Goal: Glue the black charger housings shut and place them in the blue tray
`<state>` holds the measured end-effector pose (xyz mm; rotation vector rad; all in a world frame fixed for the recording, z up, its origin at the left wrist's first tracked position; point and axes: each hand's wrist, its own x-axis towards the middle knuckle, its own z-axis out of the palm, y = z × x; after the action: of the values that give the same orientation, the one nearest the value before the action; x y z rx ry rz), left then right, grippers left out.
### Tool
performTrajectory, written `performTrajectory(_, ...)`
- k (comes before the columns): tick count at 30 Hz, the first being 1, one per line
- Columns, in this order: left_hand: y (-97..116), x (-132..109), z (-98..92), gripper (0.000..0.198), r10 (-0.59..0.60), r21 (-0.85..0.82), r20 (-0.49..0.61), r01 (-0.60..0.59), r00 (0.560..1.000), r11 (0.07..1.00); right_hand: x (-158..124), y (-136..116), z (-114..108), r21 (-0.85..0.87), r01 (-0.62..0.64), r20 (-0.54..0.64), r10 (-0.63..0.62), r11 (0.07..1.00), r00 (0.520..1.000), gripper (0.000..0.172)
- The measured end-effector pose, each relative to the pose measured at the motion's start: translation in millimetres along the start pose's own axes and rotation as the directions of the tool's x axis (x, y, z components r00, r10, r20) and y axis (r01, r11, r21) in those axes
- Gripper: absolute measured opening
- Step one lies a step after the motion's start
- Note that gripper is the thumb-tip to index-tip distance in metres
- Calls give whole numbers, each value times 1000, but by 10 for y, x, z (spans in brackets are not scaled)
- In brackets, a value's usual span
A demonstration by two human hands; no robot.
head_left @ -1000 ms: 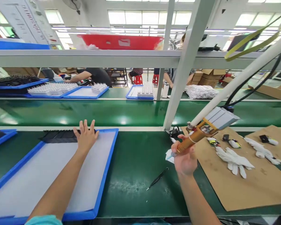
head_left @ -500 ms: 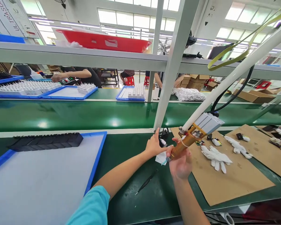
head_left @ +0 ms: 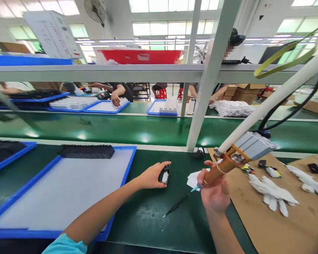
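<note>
My left hand (head_left: pixel 151 176) grips a small black housing (head_left: pixel 164 175) between thumb and fingers, above the green bench. Something white shows inside its open side. My right hand (head_left: pixel 216 195) is wrapped round a brass-coloured glue gun (head_left: pixel 214 177), whose light-blue tip points down and left. The tip is apart from the housing, over a white paper (head_left: pixel 192 179). Black tweezers (head_left: pixel 176 206) lie on the bench between my hands. Another small black part (head_left: pixel 199 152) sits by the foot of the metal post.
To the left, a blue-rimmed white tray (head_left: pixel 134 155) bears a row of black housings (head_left: pixel 87 151). White gloves (head_left: pixel 271 192) and small wired parts lie on brown cardboard (head_left: pixel 265 233) to the right. A metal post (head_left: pixel 198 120) rises ahead. Co-workers sit beyond the green conveyor (head_left: pixel 137 130).
My left hand has drawn back from near the post and now holds a black housing, to the left of the glue gun. The right hand keeps the gun. The view has shifted left.
</note>
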<state>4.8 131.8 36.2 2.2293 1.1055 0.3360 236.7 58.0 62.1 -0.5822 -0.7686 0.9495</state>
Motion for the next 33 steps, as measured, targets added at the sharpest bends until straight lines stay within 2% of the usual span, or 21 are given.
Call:
performTrajectory(3,-50,-345,-45,98,-19,-20,113,22,993,1000,-9,64,61,9,-10,30,10,1000,1000,35)
performTrajectory(6,8,-551,12,101,-63,-17,116,65,991,998,-21,124,157,-12,-1,38,1,1000,999,34)
performTrajectory(10,186,-703,209,99,-145,-8,22,145,989,989,-49,178,294,-59,32,56,-29,998,998,35)
performTrajectory(15,316,-859,420,90,-267,11,-75,269,961,963,-95,210,405,-102,64,76,-56,993,996,34)
performTrajectory(19,292,-962,518,84,-356,-140,-212,332,910,933,-124,210,455,-79,56,90,-49,995,995,32)
performTrajectory(22,245,-994,614,70,-397,-273,-308,320,864,907,-130,211,485,-64,48,99,-42,997,994,32)
performTrajectory(25,201,-987,720,53,-438,-324,-350,332,828,886,-130,214,533,-22,23,96,-21,999,995,30)
performTrajectory(28,190,-970,786,41,-433,-293,-396,335,810,895,-151,206,622,61,-3,100,-3,998,995,29)
performTrajectory(33,241,-928,767,42,-329,-242,-480,238,813,941,-211,194,814,154,-46,126,27,987,992,29)
